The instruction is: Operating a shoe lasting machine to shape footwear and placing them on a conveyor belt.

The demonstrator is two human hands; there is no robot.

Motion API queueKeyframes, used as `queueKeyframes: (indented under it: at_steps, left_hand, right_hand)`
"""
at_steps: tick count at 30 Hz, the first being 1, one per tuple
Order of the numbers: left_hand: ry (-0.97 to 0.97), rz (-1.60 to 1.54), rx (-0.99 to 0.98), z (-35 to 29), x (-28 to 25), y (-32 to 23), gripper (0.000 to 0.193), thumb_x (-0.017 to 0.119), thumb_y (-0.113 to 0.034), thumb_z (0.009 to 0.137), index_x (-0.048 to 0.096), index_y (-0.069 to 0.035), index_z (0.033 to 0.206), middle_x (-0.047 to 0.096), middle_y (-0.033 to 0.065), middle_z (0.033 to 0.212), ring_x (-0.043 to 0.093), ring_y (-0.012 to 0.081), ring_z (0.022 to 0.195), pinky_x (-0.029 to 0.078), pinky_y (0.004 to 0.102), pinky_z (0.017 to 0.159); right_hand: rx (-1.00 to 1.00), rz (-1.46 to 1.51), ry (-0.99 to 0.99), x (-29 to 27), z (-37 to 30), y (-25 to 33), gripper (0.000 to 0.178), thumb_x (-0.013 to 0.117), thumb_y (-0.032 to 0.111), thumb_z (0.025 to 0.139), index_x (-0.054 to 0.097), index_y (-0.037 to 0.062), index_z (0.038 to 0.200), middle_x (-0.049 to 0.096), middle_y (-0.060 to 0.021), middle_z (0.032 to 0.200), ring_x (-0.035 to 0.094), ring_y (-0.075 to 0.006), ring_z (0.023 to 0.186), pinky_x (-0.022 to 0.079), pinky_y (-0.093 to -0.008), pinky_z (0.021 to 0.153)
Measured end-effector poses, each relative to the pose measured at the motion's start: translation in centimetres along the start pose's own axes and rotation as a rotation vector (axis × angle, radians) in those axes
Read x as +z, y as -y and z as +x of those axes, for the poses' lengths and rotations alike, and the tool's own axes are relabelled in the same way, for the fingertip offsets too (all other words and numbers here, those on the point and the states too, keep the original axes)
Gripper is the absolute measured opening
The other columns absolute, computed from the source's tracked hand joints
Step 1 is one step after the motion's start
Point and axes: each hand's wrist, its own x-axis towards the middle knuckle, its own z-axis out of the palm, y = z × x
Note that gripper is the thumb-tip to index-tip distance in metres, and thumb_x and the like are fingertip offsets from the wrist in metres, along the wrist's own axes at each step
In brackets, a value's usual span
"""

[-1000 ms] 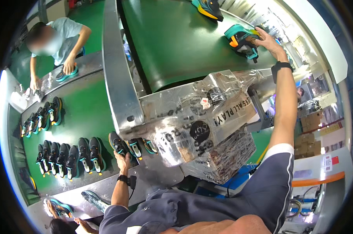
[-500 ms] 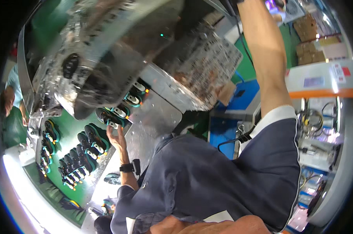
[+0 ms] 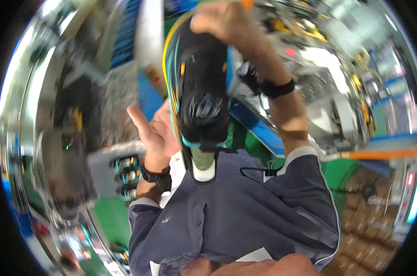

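A black shoe [image 3: 201,76] with teal and yellow edging is held up in front of my chest. A pale green and white shoe last [image 3: 203,165] shows at its near end. My right hand [image 3: 224,23] is closed over the far end of the shoe. At the shoe's left side is my left hand [image 3: 158,131], thumb stretched away from it. The left fingers pass partly behind the shoe, and I cannot tell whether they touch it.
Several shoes [image 3: 125,175] stand on a grey surface beyond my left forearm. A plastic-draped machine [image 3: 63,170] is at the left, blurred. Blue panels [image 3: 257,124] lie behind the shoe. Machinery [image 3: 328,87] fills the right, with cartons [image 3: 369,234] at lower right.
My view has swung round. The left hand has left the row of shoes, and the right hand has come in from the upper edge. A black shoe is now held before me.
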Motion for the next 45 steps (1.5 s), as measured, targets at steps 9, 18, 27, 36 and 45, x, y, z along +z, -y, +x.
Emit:
queueKeyframes:
  at_steps: [9,18,27,36,45]
  left_hand:
    - [0.088,0.121,-0.483,13.2,5.9,19.7,0.036,0.055,-0.026,0.095,0.052,0.0,0.12,0.064,0.0108,0.106,0.065,0.021,0.094,0.055,0.0357,0.083]
    - [0.431,0.769,-0.133,21.7,16.1,39.7,0.054,0.068,-0.021,0.087,0.047,-0.001,0.132,0.062,0.0097,0.111,0.058,0.016,0.099,0.047,0.0296,0.087]
    - [0.361,1.247,-0.353,40.2,13.8,52.4,0.054,0.068,-0.044,0.08,0.064,0.005,0.103,0.068,0.0192,0.098,0.065,0.0206,0.093,0.049,0.0364,0.08]
    - [0.171,1.776,-0.334,50.8,10.2,59.6,0.075,0.074,-0.019,0.073,0.032,0.006,0.129,0.044,0.0288,0.133,0.048,0.0433,0.12,0.043,0.0465,0.1]
    - [0.167,0.435,-1.014,44.6,8.7,41.7,0.032,0.066,-0.015,0.085,0.057,0.001,0.112,0.066,0.0115,0.095,0.065,0.02,0.08,0.054,0.0333,0.067]
  right_hand:
    - [0.459,0.315,-0.587,-13.3,-26.1,-7.7,0.066,0.067,0.041,0.086,0.045,0.0022,0.135,0.062,-0.0144,0.116,0.058,-0.0192,0.105,0.047,-0.0294,0.086]
    - [0.709,-0.315,-1.048,-24.0,-40.2,-9.9,0.068,0.076,0.014,0.066,0.052,-0.0006,0.128,0.059,-0.013,0.118,0.057,-0.0175,0.105,0.044,-0.0318,0.094]
    - [0.844,-0.211,-1.453,-33.6,-46.3,-10.5,0.046,0.071,0.002,0.069,0.062,-0.0008,0.114,0.065,-0.0055,0.09,0.059,-0.0101,0.075,0.049,-0.0229,0.068]
    - [1.01,-0.554,-1.336,-38.7,-44.1,-17.3,0.046,0.076,0.008,0.063,0.064,-0.0022,0.106,0.066,-0.0063,0.084,0.059,-0.0114,0.071,0.048,-0.0234,0.067]
    - [1.212,-0.643,-0.847,-48.1,-35.7,-30.3,0.046,0.078,0.025,0.059,0.067,-0.007,0.091,0.068,-0.0144,0.076,0.065,-0.0195,0.065,0.05,-0.0308,0.061]
